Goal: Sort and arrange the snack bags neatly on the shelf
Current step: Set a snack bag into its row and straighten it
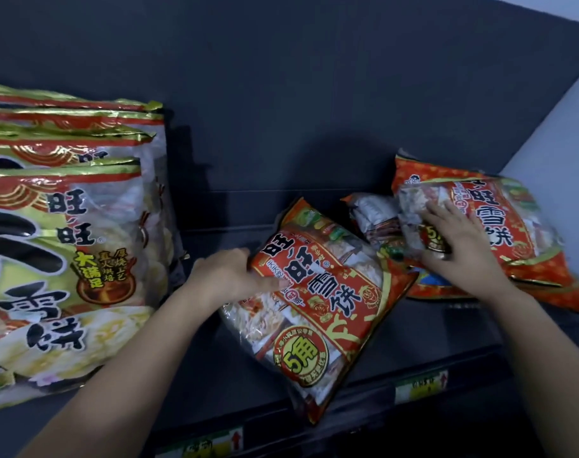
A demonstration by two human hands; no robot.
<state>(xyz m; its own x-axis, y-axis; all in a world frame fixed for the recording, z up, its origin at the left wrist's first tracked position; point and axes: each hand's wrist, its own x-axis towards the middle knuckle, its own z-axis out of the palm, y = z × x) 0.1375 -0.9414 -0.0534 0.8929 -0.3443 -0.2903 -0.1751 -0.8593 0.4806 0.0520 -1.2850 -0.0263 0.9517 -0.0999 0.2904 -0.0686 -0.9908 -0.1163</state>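
Front rail of the shelf (430, 328), nearest me: two yellow-green price labels, one at near left (212, 444) and one further right (420, 388), print too blurred to read. Above the rail, at centre, one red snack bag (321, 305) lies askew, front face up, its near corner reaching over the rail and its right corner meeting the pile to the right. My left hand (228, 276) grips this bag at its far-left edge, one digit laid across the printed face and the rest tucked out of sight behind it. To the right and slightly farther, my right hand (453, 246) rests palm down on the top red bag (499, 219) of a loose pile, fingers spread and fairly straight over its clear end, pressing rather than clasping. At least one more red bag (546, 289) shows beneath that one, its edges sticking out. Along the left side, running near to far, large gold-and-green bags (66, 242) stand upright one behind another, well apart from the centre bag. Between the centre bag and the right pile, farther back, another bag (370, 213) is partly hidden; I cannot tell how it lies. Farthest: a dark back panel (281, 94), with a pale wall (562, 127) at the right.
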